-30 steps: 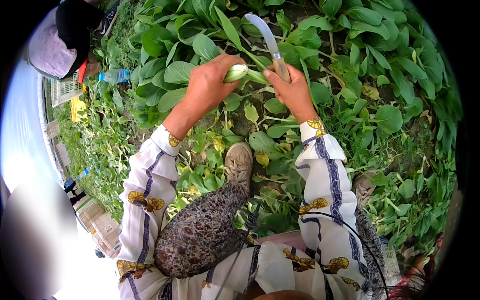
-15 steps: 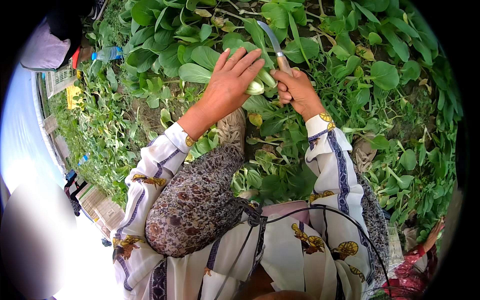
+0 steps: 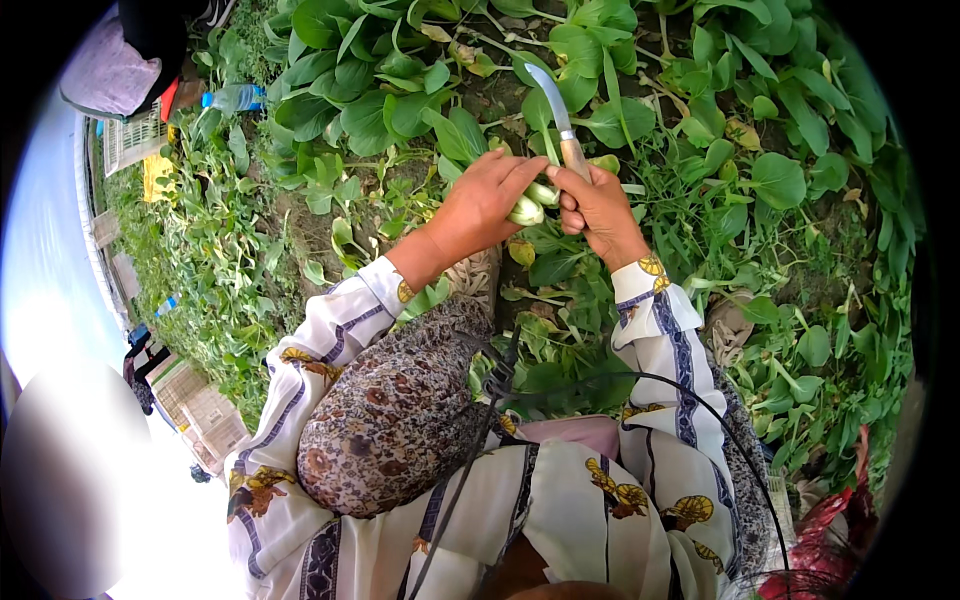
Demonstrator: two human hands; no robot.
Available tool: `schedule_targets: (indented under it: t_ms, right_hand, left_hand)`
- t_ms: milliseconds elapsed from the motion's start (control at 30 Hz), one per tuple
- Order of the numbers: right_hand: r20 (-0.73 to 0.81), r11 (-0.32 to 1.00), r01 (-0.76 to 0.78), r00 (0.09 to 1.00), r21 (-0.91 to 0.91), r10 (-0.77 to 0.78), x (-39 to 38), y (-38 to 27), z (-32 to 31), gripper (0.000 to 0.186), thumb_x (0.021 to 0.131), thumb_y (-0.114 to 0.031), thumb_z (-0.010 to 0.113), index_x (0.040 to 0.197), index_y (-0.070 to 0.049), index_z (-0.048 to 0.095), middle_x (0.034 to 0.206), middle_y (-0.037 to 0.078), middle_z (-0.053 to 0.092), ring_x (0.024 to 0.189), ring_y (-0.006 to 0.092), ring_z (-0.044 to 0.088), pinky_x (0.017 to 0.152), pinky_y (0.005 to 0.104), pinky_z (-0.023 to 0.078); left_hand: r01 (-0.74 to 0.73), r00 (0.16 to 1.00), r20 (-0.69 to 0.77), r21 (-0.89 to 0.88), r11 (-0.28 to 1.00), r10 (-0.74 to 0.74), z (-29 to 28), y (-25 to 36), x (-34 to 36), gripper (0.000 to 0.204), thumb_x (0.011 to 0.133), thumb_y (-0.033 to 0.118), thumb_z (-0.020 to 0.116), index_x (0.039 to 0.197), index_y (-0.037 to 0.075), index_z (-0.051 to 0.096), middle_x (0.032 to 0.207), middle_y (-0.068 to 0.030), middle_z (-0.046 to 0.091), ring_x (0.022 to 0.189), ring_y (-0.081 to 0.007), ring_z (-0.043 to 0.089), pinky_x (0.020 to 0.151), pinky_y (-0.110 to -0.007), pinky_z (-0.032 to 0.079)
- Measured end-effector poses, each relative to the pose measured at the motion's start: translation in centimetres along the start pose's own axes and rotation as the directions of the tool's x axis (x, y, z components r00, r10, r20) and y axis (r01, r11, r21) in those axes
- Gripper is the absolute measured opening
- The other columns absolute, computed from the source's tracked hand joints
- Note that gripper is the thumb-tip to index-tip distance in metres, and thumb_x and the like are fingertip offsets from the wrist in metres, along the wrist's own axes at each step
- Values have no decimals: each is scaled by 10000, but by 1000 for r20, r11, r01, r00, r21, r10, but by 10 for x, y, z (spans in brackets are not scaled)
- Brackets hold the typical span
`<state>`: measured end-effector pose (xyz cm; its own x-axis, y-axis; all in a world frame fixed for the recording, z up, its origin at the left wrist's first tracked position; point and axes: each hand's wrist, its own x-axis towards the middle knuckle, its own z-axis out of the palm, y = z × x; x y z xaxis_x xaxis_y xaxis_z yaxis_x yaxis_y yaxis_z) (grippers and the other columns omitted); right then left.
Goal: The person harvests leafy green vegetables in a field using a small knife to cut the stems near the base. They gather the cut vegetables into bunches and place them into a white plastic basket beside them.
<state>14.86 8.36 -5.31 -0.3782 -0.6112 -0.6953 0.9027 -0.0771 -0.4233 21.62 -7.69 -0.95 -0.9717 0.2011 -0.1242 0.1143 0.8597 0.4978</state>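
My right hand [image 3: 603,215] is closed round the wooden handle of a small knife [image 3: 550,100], whose slightly curved blade points up and away from me. Beside it, my left hand [image 3: 478,205] is bent over a bunch of bok choy [image 3: 527,211]. The pale cut-looking stem ends show below its fingers, close to the right thumb. Green leaves [image 3: 460,135] stick out above the left hand. The left fingertips are partly hidden behind the right thumb and the stems.
Leafy bok choy plants [image 3: 365,110] grow ahead and to the right [image 3: 780,180]. My shoe [image 3: 472,275] stands among leaves below the left hand. Far left are a plastic bottle [image 3: 235,98], crates [image 3: 135,143] and a person's cap [image 3: 110,65]. A red sleeve [image 3: 820,530] shows lower right.
My left hand has moved right and slightly nearer, its spread fingers now drawn together over the bok choy. The right hand keeps hold of the knife almost in place. The view has shifted slightly.
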Motion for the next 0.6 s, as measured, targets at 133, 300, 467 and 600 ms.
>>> schedule_targets:
  t_ms: [133, 300, 467, 600]
  right_hand:
    - [-248, 950, 256, 946, 180, -208, 2, 10, -2, 228, 821, -201, 665, 825, -42, 501, 630, 8, 489, 415, 60, 399, 370, 209, 302]
    - [-14, 940, 301, 952, -162, -307, -3, 30, 10, 293, 830, -189, 659, 1038, -8, 561, 746, -7, 531, 464, 49, 462, 398, 201, 349]
    - [-209, 909, 203, 933, -364, -293, 8, 31, -3, 218, 798, -140, 654, 948, -10, 564, 710, 11, 559, 619, 101, 505, 569, 263, 429]
    - [120, 461, 450, 803, -765, -583, 23, 40, 0, 310, 795, -203, 657, 1018, -19, 546, 689, 141, 577, 598, 297, 562, 573, 373, 453]
  left_hand:
    - [314, 949, 60, -173, 933, -309, 3, -10, -6, 472, 691, 114, 677, 1138, 55, 538, 1074, -121, 552, 835, -288, 611, 684, -354, 495]
    - [308, 944, 3, -369, 877, -331, 8, -13, -6, 451, 706, 131, 674, 1126, 29, 544, 920, -137, 607, 767, -302, 610, 706, -371, 486]
    - [475, 866, 250, -141, 869, -433, -4, -32, -10, 345, 710, 179, 654, 1029, 61, 598, 814, -153, 633, 737, -324, 613, 692, -384, 475]
    - [479, 878, 34, -71, 875, -478, -14, -61, -10, 309, 709, 193, 663, 985, 68, 604, 767, -168, 627, 751, -347, 610, 658, -394, 475]
